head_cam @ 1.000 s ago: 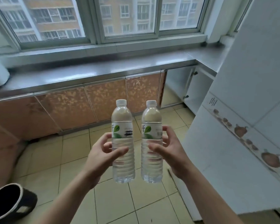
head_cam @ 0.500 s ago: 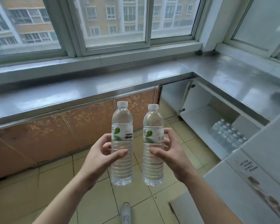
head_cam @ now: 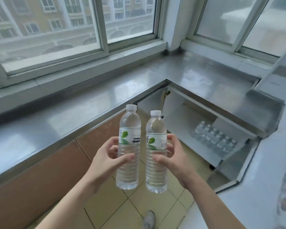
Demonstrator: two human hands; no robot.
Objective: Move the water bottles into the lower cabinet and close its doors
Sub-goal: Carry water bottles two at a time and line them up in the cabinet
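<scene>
I hold two clear water bottles upright in front of me, each with a white cap and a green-leaf label. My left hand (head_cam: 106,160) grips the left bottle (head_cam: 128,149) at its middle. My right hand (head_cam: 172,160) grips the right bottle (head_cam: 156,154) the same way. Ahead and to the right the lower cabinet (head_cam: 180,116) stands open under the steel counter, white inside. A shrink-wrapped pack of several bottles (head_cam: 215,138) lies on its floor. The cabinet's open door (head_cam: 236,164) shows on the right.
A steel countertop (head_cam: 73,116) runs along the window and turns the corner to the right. Brown patterned cabinet doors (head_cam: 48,176) are closed below it on the left. A white tiled surface (head_cam: 262,187) juts in at the right. My shoe (head_cam: 149,219) rests on the tan floor tiles.
The view has swung right and closer to the corner. The open cabinet and the bottle pack inside now show fully. Both hands still hold their bottles the same way.
</scene>
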